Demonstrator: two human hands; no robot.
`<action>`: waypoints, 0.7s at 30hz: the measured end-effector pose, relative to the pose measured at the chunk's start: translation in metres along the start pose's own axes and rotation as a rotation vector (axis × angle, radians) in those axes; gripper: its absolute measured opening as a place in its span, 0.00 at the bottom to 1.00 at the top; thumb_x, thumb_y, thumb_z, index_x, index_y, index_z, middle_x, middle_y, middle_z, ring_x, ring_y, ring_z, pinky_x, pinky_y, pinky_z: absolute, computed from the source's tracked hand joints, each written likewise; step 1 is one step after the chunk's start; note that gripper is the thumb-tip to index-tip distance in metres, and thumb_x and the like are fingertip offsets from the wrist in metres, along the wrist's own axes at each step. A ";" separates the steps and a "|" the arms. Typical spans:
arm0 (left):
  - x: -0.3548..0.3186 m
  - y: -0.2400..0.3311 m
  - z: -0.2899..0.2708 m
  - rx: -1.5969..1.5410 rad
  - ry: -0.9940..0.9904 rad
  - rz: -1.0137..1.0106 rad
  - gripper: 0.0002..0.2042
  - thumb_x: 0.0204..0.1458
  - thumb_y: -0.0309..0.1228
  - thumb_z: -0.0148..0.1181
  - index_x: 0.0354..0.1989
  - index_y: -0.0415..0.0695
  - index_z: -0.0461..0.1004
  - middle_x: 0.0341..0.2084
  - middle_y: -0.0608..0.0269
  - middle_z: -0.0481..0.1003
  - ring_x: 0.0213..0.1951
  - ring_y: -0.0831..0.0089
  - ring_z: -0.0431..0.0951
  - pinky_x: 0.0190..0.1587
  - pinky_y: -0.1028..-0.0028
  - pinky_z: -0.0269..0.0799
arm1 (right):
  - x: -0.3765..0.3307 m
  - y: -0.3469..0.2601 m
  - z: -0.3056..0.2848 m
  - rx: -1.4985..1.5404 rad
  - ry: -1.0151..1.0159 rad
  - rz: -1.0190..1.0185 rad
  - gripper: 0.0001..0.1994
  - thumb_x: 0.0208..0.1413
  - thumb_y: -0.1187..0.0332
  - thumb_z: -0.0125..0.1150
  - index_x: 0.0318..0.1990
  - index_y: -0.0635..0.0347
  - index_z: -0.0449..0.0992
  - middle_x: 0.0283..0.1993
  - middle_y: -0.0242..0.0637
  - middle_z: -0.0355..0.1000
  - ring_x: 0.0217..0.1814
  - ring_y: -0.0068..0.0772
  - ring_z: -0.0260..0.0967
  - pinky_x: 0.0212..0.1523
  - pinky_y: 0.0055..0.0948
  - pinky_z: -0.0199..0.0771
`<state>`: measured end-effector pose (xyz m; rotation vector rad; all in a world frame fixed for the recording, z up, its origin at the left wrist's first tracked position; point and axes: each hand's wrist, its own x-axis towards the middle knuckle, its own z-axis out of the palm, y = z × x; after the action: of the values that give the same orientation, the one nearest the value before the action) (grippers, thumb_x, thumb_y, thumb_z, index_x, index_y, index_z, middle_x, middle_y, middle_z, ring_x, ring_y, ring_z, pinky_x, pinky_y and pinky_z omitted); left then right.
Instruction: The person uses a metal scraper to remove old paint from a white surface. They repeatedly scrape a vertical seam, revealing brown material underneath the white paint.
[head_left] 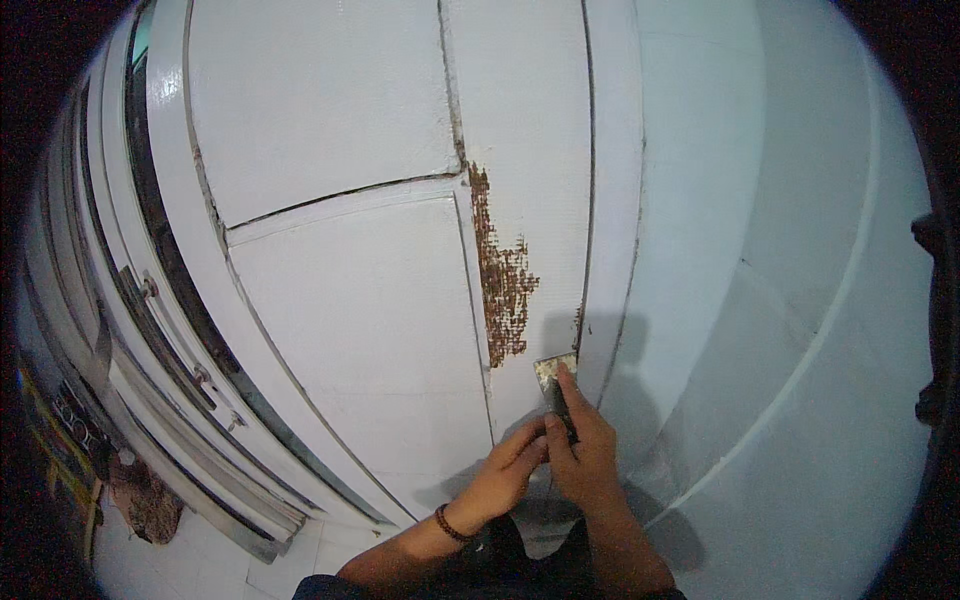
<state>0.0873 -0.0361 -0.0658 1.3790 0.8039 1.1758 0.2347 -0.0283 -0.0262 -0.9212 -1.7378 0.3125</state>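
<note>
My right hand (588,455) grips a scraper (553,374), its index finger stretched along the flat metal blade. The blade is smeared with pale residue, and its edge meets the white surface low on the upright board (545,190). Curled at the handle's lower end, my left hand (507,480) presses its fingers close against the right; the hands hide most of the grip. Just above the blade and to its left, a ragged brown patch (507,290) shows through the white coating. A smaller brown mark (579,318) lies along the board's right edge.
Recessed white panels (340,330) with dark seams stand left of the board. Farther left is a frame with metal fittings (150,287) and stacked long strips (190,450). A brown bundle (147,505) lies on the floor. A pale wall (700,400) curves along the right.
</note>
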 end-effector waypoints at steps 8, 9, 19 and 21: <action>0.021 0.021 -0.018 -0.257 0.107 0.018 0.15 0.69 0.31 0.47 0.60 0.39 0.71 0.49 0.62 0.77 0.47 0.79 0.73 0.50 0.76 0.71 | -0.008 -0.004 0.018 0.148 -0.178 0.229 0.35 0.63 0.72 0.52 0.75 0.64 0.47 0.61 0.66 0.67 0.59 0.63 0.72 0.55 0.46 0.73; 0.024 0.023 -0.018 -0.177 0.111 0.032 0.14 0.70 0.31 0.47 0.57 0.39 0.73 0.46 0.63 0.78 0.44 0.81 0.73 0.47 0.77 0.71 | -0.011 -0.004 0.020 0.159 -0.170 0.230 0.35 0.63 0.72 0.52 0.75 0.63 0.46 0.59 0.65 0.69 0.56 0.61 0.74 0.53 0.45 0.74; 0.037 0.033 -0.014 -0.413 0.134 0.069 0.16 0.71 0.34 0.41 0.58 0.36 0.67 0.44 0.46 0.79 0.43 0.59 0.82 0.48 0.61 0.81 | -0.053 0.009 0.045 0.262 -0.089 0.162 0.29 0.69 0.69 0.46 0.75 0.66 0.51 0.27 0.29 0.66 0.24 0.18 0.61 0.27 0.22 0.66; 0.037 0.033 -0.012 -0.476 0.125 0.060 0.17 0.71 0.35 0.39 0.58 0.36 0.66 0.44 0.44 0.79 0.42 0.56 0.82 0.48 0.59 0.82 | -0.053 0.013 0.047 0.256 -0.065 0.169 0.28 0.69 0.68 0.46 0.74 0.67 0.53 0.26 0.29 0.67 0.23 0.17 0.60 0.26 0.21 0.65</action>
<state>0.0816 -0.0030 -0.0269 0.9485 0.5225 1.4032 0.2036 -0.0467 -0.0884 -0.8786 -1.6352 0.6668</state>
